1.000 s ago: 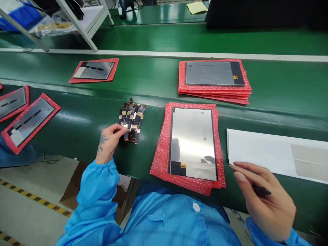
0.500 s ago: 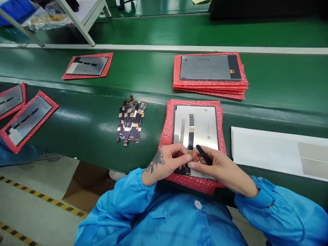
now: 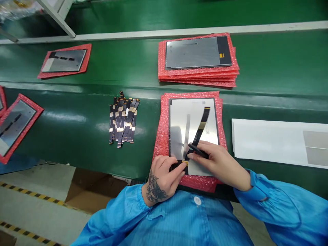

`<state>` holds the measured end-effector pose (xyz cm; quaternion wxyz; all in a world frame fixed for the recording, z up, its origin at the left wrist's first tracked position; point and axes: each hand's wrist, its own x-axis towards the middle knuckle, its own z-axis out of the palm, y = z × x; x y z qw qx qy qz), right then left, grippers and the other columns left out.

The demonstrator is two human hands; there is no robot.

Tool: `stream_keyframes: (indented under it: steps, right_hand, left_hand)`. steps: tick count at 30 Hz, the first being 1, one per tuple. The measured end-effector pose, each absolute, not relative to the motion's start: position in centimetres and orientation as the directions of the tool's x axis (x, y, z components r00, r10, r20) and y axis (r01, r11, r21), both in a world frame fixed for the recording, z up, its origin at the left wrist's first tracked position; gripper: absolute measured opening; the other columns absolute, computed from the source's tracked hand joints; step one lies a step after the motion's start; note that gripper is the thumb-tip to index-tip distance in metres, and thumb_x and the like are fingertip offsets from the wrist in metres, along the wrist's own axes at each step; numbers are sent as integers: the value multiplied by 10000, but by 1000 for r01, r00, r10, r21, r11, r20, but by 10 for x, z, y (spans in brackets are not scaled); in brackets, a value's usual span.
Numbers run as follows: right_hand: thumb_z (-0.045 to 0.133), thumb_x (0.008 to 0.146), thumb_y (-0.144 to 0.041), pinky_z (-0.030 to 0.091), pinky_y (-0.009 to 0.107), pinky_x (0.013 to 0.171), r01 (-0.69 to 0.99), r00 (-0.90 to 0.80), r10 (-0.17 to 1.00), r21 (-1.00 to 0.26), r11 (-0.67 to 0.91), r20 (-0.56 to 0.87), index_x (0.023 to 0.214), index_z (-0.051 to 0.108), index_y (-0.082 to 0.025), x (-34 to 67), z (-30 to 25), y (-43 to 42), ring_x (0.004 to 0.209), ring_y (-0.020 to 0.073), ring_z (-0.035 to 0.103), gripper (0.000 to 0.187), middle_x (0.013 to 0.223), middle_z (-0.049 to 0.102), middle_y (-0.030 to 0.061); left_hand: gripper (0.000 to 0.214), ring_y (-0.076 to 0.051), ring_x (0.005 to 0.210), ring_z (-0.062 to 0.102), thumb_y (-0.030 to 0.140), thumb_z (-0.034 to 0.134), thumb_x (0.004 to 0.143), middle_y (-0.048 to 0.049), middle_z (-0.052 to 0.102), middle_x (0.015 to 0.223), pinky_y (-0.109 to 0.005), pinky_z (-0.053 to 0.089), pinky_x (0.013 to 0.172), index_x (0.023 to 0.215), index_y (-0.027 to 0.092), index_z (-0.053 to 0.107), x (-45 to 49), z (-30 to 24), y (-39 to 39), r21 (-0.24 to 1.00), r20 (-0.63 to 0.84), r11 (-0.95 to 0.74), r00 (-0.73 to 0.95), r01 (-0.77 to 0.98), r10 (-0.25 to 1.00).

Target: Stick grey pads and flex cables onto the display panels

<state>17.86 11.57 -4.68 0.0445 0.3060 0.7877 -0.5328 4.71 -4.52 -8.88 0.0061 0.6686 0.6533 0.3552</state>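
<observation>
One dark strip [image 3: 200,127] is slanting up across the screen [image 3: 193,123], its lower end sitting near the gold tab [image 3: 185,164]. Our left hand [image 3: 162,177] is resting half curled on the screen's lower left corner, fingertips touching the tab; whether it is pinching anything, we cannot tell. Our right hand [image 3: 217,160], nearly closed over the screen's lower part, is holding a black tool [image 3: 197,150] against the strip. We are probably joining strip to tab; the next move is seemingly calling for careful lining up, then light pressing.
</observation>
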Motion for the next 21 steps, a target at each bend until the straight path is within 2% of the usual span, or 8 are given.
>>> stream_keyframes:
  steps: [3,7,15,21]
  right_hand:
    - [510,929,-149,416,315,762,493,-829,441,-821,289,-343,826,645,-120,176,-44,112,864,185,522,172,946,522,82]
    - [542,910,-104,415,288,709,501,-832,444,-794,345,-332,740,595,-128,174,-45,109,800,158,517,180,893,485,58]
    - [588,888,-157,430,295,673,493,-825,484,-788,368,-291,772,638,-134,177,-54,106,796,171,549,129,921,511,58]
    - [587,879,-163,396,287,613,468,-828,504,-800,376,-247,679,550,-143,178,-55,105,742,158,531,204,890,504,55]
  left_hand:
    - [192,-180,871,518,212,546,913,-75,599,895,-331,439,795,1024,150,690,48,-90,-45,468,495,-164,-104,869,863]
    - [165,-174,873,509,182,574,897,-72,608,903,-327,449,794,1014,157,688,46,-93,-45,482,518,-207,-86,851,851]
    - [170,-179,879,505,178,591,890,-73,601,918,-338,460,790,1028,161,688,45,-94,-48,493,499,-204,-83,846,862]
    - [166,-187,867,510,170,594,884,-77,604,909,-344,466,780,1018,162,690,45,-92,-47,502,496,-199,-92,841,863]
